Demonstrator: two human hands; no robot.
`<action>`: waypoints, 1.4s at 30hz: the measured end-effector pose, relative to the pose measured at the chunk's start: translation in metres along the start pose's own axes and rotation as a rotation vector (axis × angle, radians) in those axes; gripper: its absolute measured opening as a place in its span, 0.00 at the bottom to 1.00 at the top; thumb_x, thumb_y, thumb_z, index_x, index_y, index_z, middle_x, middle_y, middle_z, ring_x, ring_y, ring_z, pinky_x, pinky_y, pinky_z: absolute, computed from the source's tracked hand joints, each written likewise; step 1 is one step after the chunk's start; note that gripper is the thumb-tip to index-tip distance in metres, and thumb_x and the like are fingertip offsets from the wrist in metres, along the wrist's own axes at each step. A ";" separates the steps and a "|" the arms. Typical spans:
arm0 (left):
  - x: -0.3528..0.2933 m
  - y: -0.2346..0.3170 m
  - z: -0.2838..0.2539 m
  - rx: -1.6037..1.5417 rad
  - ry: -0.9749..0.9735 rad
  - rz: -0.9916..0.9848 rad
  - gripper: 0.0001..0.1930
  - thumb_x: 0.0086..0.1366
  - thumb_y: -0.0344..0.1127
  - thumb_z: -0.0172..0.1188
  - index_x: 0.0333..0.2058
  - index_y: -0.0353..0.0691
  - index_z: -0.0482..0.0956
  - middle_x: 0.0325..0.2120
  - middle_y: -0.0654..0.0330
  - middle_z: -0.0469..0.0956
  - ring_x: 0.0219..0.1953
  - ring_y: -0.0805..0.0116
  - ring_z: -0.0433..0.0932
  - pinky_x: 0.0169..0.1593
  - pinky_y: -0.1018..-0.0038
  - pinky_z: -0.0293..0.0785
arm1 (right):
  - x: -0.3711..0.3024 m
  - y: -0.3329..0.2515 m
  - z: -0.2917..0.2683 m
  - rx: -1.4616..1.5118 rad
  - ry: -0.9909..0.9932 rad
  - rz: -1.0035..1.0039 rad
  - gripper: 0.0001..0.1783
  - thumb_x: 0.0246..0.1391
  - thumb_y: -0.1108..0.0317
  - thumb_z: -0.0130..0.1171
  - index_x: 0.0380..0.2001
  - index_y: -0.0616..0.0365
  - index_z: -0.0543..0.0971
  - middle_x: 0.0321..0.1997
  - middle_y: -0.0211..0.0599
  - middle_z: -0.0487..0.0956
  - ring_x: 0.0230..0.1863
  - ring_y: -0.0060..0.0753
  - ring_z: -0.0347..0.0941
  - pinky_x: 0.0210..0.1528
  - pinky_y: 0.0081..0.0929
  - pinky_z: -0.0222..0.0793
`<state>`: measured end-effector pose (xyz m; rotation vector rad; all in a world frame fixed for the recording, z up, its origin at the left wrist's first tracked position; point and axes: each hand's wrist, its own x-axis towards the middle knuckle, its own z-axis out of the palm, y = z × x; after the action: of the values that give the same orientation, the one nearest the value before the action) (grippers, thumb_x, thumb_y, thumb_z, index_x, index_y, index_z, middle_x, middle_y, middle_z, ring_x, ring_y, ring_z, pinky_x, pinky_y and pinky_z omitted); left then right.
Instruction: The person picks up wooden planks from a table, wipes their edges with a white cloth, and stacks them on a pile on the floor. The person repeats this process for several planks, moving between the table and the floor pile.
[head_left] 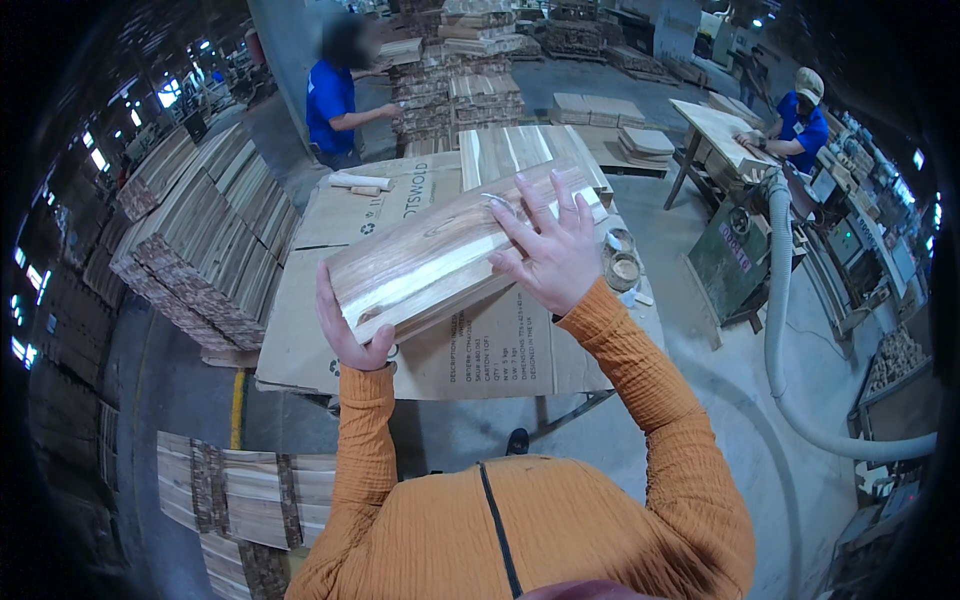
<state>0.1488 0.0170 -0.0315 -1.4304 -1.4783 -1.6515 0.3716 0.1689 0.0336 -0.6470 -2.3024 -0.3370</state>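
A grey floor (740, 360) carries a big wood stack (200, 250) beyond the table's left edge and tall piles (485, 90) past its far edge, where one worker (332, 105) stands; another (800, 125) leans at a bench (705, 120) to the far right, with a pale hose (785, 320) curving down nearer. The table (590, 400) is spread with cardboard (300, 340), flat, creased and probably forgiving to a wood finish. Over its middle is a board (450, 235), slanting from the near-left corner toward the far-right one; its near side looks raised, though whether its far side rests on anything is hidden. Lower layers show along that side, so it may be more than one piece. It should handle as stiff and fairly heavy, smooth enough to slide under dry palms, with corners that could dent; opposite ends, gripped underneath, would be the surest hold. A striped panel (500, 150) lies behind, at the far edge. The left hand (345, 325) cups the board's left end, thumb at the near corner; the right hand (550, 245) lies spread over its top near the other end. Tape rolls (625, 265) sit by the table's right edge, short rods (355, 182) near its far-left corner.
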 end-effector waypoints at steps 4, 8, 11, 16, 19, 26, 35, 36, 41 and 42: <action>0.001 -0.001 0.000 -0.020 0.003 -0.006 0.50 0.49 0.66 0.51 0.58 0.26 0.54 0.54 0.42 0.61 0.52 0.49 0.65 0.54 0.61 0.59 | 0.003 0.006 0.002 -0.038 0.041 0.007 0.29 0.52 0.39 0.44 0.55 0.37 0.68 0.65 0.36 0.55 0.66 0.53 0.42 0.62 0.55 0.38; 0.002 -0.002 0.002 -0.025 0.001 -0.015 0.50 0.49 0.65 0.50 0.58 0.26 0.54 0.55 0.42 0.61 0.52 0.49 0.65 0.54 0.61 0.59 | 0.007 -0.006 0.001 -0.006 0.008 -0.012 0.28 0.52 0.40 0.45 0.54 0.36 0.70 0.65 0.35 0.55 0.66 0.52 0.43 0.62 0.56 0.38; 0.003 -0.002 0.003 -0.014 0.023 -0.001 0.50 0.49 0.66 0.50 0.58 0.26 0.54 0.55 0.43 0.61 0.52 0.49 0.65 0.54 0.62 0.59 | 0.004 -0.010 -0.002 0.064 0.033 -0.030 0.27 0.52 0.42 0.47 0.53 0.39 0.71 0.65 0.35 0.56 0.66 0.50 0.44 0.62 0.54 0.38; 0.004 0.001 0.002 0.003 0.014 0.000 0.49 0.50 0.65 0.50 0.58 0.26 0.54 0.55 0.43 0.60 0.52 0.49 0.65 0.54 0.62 0.59 | -0.025 0.031 -0.004 0.249 0.331 0.139 0.22 0.53 0.55 0.51 0.49 0.54 0.73 0.55 0.41 0.67 0.58 0.46 0.56 0.60 0.41 0.49; 0.005 0.002 0.003 0.012 0.011 0.016 0.49 0.50 0.64 0.50 0.58 0.25 0.53 0.56 0.42 0.60 0.53 0.50 0.64 0.55 0.62 0.59 | -0.094 0.093 0.016 0.357 0.564 0.351 0.11 0.54 0.68 0.50 0.39 0.62 0.75 0.44 0.39 0.73 0.43 0.33 0.69 0.49 0.29 0.64; 0.011 -0.002 0.012 -0.101 0.038 0.012 0.49 0.51 0.64 0.50 0.59 0.25 0.51 0.58 0.42 0.56 0.57 0.52 0.61 0.57 0.64 0.58 | -0.265 0.172 0.094 0.556 0.615 1.157 0.15 0.49 0.75 0.53 0.42 0.62 0.69 0.38 0.35 0.72 0.34 0.22 0.68 0.40 0.21 0.67; 0.015 -0.001 0.018 -0.192 0.026 -0.113 0.50 0.51 0.66 0.49 0.61 0.30 0.48 0.55 0.43 0.57 0.54 0.53 0.63 0.56 0.63 0.59 | -0.270 0.170 0.154 0.459 -0.010 1.271 0.37 0.36 0.58 0.64 0.53 0.56 0.67 0.48 0.42 0.71 0.39 0.35 0.72 0.44 0.31 0.68; 0.015 -0.001 0.018 -0.190 0.019 -0.112 0.50 0.51 0.66 0.49 0.61 0.30 0.48 0.56 0.43 0.56 0.55 0.53 0.63 0.57 0.63 0.59 | -0.266 0.171 0.158 0.399 0.012 1.265 0.36 0.37 0.57 0.64 0.53 0.55 0.68 0.48 0.42 0.72 0.40 0.37 0.72 0.45 0.32 0.67; 0.013 -0.008 0.014 -0.118 0.067 -0.022 0.49 0.51 0.65 0.49 0.60 0.29 0.49 0.61 0.43 0.48 0.60 0.53 0.56 0.60 0.63 0.54 | -0.240 0.179 0.173 0.248 -0.087 1.301 0.33 0.36 0.57 0.64 0.49 0.59 0.72 0.43 0.48 0.75 0.40 0.41 0.73 0.47 0.34 0.67; 0.012 -0.014 0.012 -0.107 0.067 0.007 0.49 0.52 0.64 0.49 0.60 0.29 0.49 0.62 0.44 0.46 0.61 0.52 0.54 0.60 0.63 0.52 | -0.239 0.184 0.173 0.267 -0.067 1.313 0.31 0.37 0.58 0.64 0.47 0.60 0.73 0.42 0.45 0.76 0.40 0.39 0.73 0.46 0.33 0.67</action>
<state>0.1371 0.0355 -0.0279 -1.4197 -1.3653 -1.7799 0.5216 0.3099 -0.2467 -1.7998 -1.4761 0.5979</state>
